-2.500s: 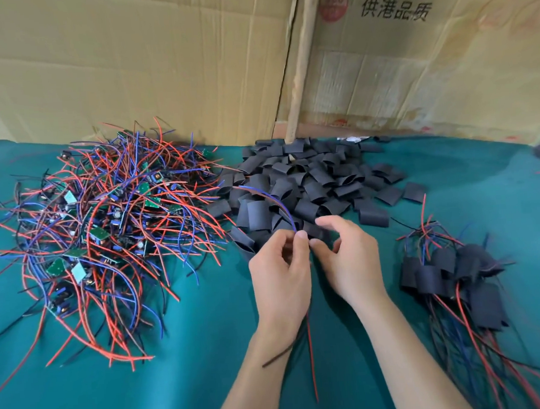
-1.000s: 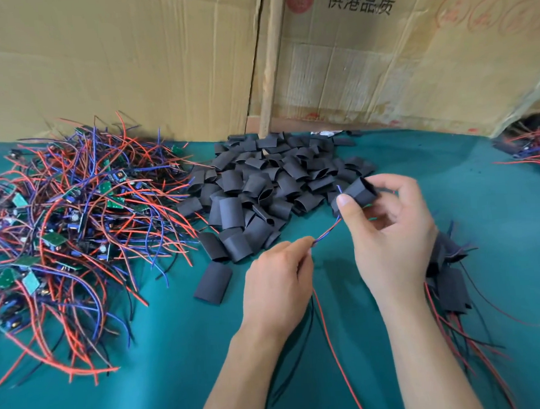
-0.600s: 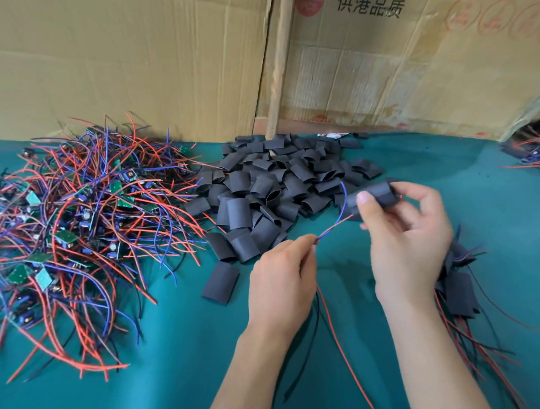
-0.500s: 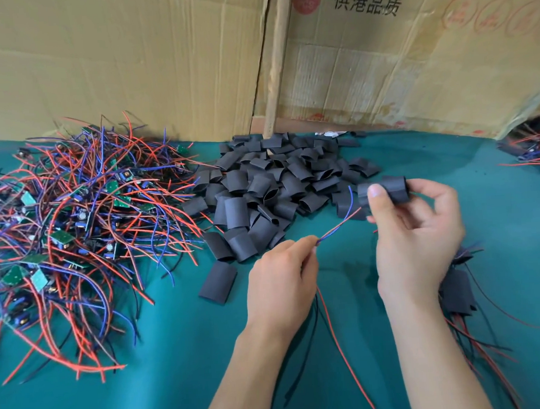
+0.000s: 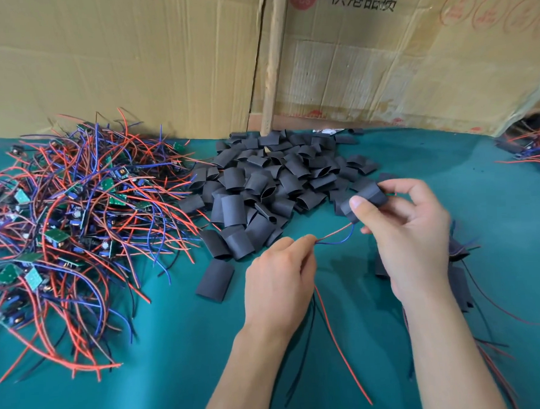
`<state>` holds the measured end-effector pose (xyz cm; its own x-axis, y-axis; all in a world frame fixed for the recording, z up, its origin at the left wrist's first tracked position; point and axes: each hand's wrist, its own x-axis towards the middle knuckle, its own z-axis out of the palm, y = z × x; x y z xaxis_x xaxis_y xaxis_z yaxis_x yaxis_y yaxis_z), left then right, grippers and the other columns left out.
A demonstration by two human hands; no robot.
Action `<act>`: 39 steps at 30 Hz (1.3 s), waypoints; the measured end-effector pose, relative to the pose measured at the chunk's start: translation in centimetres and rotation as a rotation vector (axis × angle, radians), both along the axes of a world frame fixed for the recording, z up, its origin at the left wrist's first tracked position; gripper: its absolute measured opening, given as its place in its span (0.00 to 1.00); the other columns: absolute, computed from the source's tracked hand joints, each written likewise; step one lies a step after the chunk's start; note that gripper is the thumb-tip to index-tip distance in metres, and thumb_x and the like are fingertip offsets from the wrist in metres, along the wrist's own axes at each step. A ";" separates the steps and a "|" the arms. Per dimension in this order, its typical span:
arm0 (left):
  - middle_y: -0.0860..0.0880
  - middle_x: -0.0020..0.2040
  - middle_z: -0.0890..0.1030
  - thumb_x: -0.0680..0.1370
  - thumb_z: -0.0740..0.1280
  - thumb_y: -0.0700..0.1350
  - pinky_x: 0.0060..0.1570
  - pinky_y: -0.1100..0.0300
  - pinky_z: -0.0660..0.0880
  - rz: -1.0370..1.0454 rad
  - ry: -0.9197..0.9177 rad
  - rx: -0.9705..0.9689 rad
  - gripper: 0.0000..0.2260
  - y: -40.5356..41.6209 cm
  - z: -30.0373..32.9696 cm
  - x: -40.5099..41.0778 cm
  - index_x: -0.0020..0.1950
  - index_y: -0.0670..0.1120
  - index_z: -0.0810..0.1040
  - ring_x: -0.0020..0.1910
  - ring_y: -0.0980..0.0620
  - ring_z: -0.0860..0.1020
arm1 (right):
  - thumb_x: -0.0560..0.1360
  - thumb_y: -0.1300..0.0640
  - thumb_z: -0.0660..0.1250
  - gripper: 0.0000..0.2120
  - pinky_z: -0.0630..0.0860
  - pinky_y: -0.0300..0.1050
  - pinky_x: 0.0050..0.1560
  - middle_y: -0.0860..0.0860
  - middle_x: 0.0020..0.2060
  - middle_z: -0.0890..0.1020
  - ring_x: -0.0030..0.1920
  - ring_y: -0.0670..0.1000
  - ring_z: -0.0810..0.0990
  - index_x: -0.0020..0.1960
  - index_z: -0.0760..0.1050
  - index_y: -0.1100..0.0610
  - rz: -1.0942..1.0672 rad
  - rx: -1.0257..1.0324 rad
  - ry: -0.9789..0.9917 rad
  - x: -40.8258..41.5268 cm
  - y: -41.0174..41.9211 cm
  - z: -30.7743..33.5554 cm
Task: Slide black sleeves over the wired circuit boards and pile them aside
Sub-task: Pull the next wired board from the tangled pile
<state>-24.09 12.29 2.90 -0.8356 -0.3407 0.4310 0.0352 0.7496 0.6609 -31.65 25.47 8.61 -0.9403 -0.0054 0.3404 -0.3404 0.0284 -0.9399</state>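
Teal cloth table cover (image 5: 448,170), matte, spread under every item listed. Right hand (image 5: 410,228): raised off the cloth, thumb and fingers curled round one black flattened tube sleeve (image 5: 367,197), gripping it by its sides. Thin red and blue wires (image 5: 336,235) leave the lower end of that sleeve and run down-left to the left hand (image 5: 282,278); whether a board sits inside the sleeve cannot be told. Left hand: fingers curled, thumb and forefinger pinching the wires at its upper tip; a red and a black wire (image 5: 335,344) trail from beneath it toward the viewer. Beyond both hands: heap of loose black sleeves (image 5: 270,179), one lying apart just left of the left hand. Far left of the left hand: tangled pile of small green circuit boards with red, blue and black leads (image 5: 75,220). Under and just right of the right wrist: small stack of sleeved boards with trailing wires (image 5: 460,275), partly hidden. Behind all: brown corrugated cardboard sheets (image 5: 130,61), upright, the right one printed with characters
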 end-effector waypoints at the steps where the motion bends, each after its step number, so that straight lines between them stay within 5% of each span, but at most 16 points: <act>1: 0.48 0.38 0.77 0.80 0.62 0.46 0.37 0.46 0.76 0.011 0.006 0.020 0.10 -0.1 0.0 0.0 0.55 0.49 0.82 0.40 0.40 0.75 | 0.73 0.61 0.78 0.13 0.78 0.38 0.37 0.49 0.39 0.88 0.33 0.47 0.81 0.50 0.76 0.52 0.019 -0.001 -0.017 0.0 -0.1 0.0; 11: 0.49 0.41 0.81 0.80 0.60 0.49 0.39 0.46 0.77 0.059 0.068 0.125 0.12 -0.2 -0.4 -0.2 0.53 0.50 0.83 0.40 0.41 0.78 | 0.70 0.57 0.77 0.13 0.77 0.36 0.35 0.50 0.38 0.88 0.34 0.47 0.81 0.50 0.76 0.52 0.049 -0.044 -0.046 0.1 -0.2 0.0; 14: 0.50 0.40 0.81 0.81 0.62 0.49 0.39 0.47 0.77 0.059 0.093 0.149 0.09 -0.3 -0.4 -0.3 0.52 0.50 0.82 0.38 0.44 0.77 | 0.72 0.64 0.77 0.13 0.77 0.35 0.35 0.50 0.38 0.88 0.35 0.46 0.84 0.51 0.76 0.54 0.106 -0.037 -0.096 0.2 -1.1 -0.6; 20: 0.52 0.35 0.81 0.81 0.68 0.44 0.34 0.57 0.77 -0.010 0.071 0.456 0.05 -0.9 -0.4 -0.4 0.46 0.49 0.81 0.32 0.53 0.78 | 0.73 0.67 0.76 0.11 0.78 0.38 0.36 0.51 0.39 0.87 0.38 0.48 0.84 0.51 0.77 0.58 0.196 -0.063 -0.248 0.8 -3.1 -2.3; 25: 0.53 0.51 0.85 0.77 0.72 0.35 0.50 0.72 0.76 -0.105 0.032 0.700 0.13 -1.5 -0.1 -0.5 0.60 0.47 0.82 0.48 0.59 0.84 | 0.73 0.67 0.76 0.11 0.78 0.37 0.35 0.52 0.39 0.87 0.38 0.48 0.85 0.51 0.77 0.59 0.171 -0.090 -0.282 0.7 -2.8 -2.4; 31: 0.51 0.52 0.85 0.77 0.70 0.31 0.55 0.61 0.80 -0.161 0.052 0.858 0.13 -1.5 0.0 -0.5 0.56 0.46 0.81 0.49 0.54 0.86 | 0.73 0.67 0.75 0.12 0.78 0.37 0.35 0.51 0.37 0.87 0.38 0.47 0.85 0.51 0.77 0.56 0.173 -0.149 -0.327 0.7 -3.0 -2.4; 39: 0.48 0.39 0.85 0.77 0.72 0.31 0.42 0.61 0.82 -0.177 0.147 1.119 0.06 -1.7 0.0 -0.4 0.47 0.41 0.83 0.39 0.50 0.86 | 0.74 0.66 0.74 0.11 0.78 0.46 0.41 0.55 0.40 0.86 0.42 0.54 0.84 0.53 0.77 0.58 0.304 -0.219 -0.447 0.6 -2.6 -2.0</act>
<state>-24.54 10.57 2.88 -0.8769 -0.4773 0.0574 0.2141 -0.2808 0.9356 -31.09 22.92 6.57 -0.9602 -0.2717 -0.0653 0.1280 -0.2197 -0.9671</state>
